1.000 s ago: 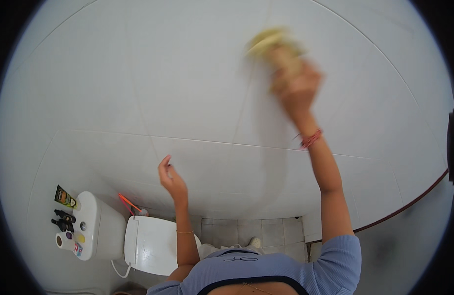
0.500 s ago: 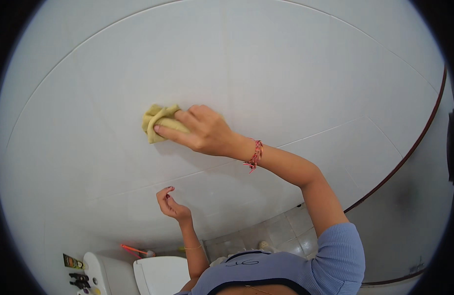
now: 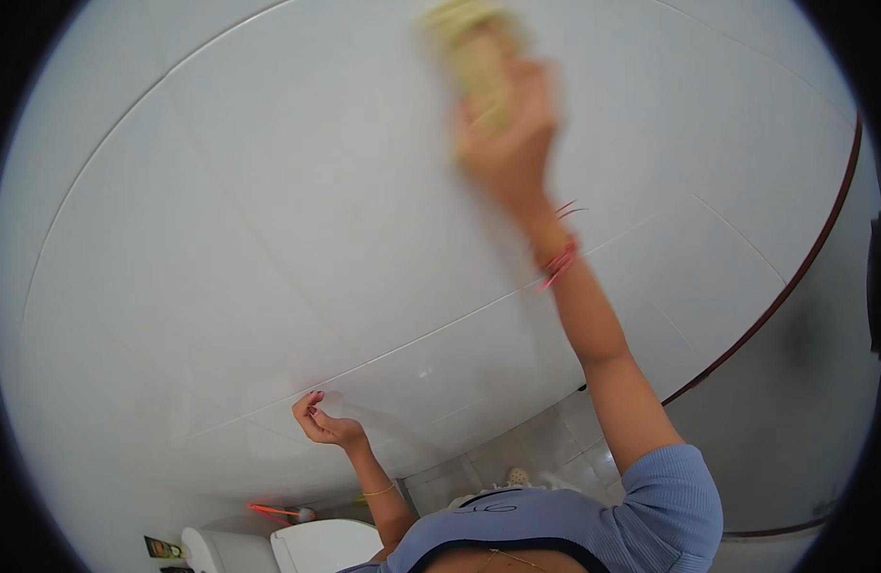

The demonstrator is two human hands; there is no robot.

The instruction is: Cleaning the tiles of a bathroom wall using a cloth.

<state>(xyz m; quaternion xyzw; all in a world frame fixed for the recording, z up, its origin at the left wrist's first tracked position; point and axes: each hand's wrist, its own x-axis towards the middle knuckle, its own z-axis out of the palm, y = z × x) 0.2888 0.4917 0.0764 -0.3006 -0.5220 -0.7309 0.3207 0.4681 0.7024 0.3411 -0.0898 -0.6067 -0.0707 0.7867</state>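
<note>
My right hand (image 3: 512, 143) is stretched up against the white wall (image 3: 297, 191), gripping a yellow cleaning cloth (image 3: 469, 38). Both hand and cloth are smeared by motion. Part of the cloth sticks out beyond the fingers toward the top edge of the view, and some of it bunches in the palm. A red braided bracelet (image 3: 559, 263) circles that wrist. Lower down on the left, my left hand (image 3: 328, 422) is held near the wall with its fingers loosely curled and apart from the thumb, and nothing shows in it.
A white toilet (image 3: 321, 546) stands below at the left, with an orange-handled brush (image 3: 273, 514) behind it. Beside its tank (image 3: 232, 552) is a dark green package (image 3: 161, 547). Grey floor tiles (image 3: 526, 446) lie below. A dark brown edge strip (image 3: 794, 286) curves along the right.
My right hand has swept the cloth up and to the right along the wall, and that arm is straighter. My left hand sits slightly lower in view, still curled. The view has tilted a little.
</note>
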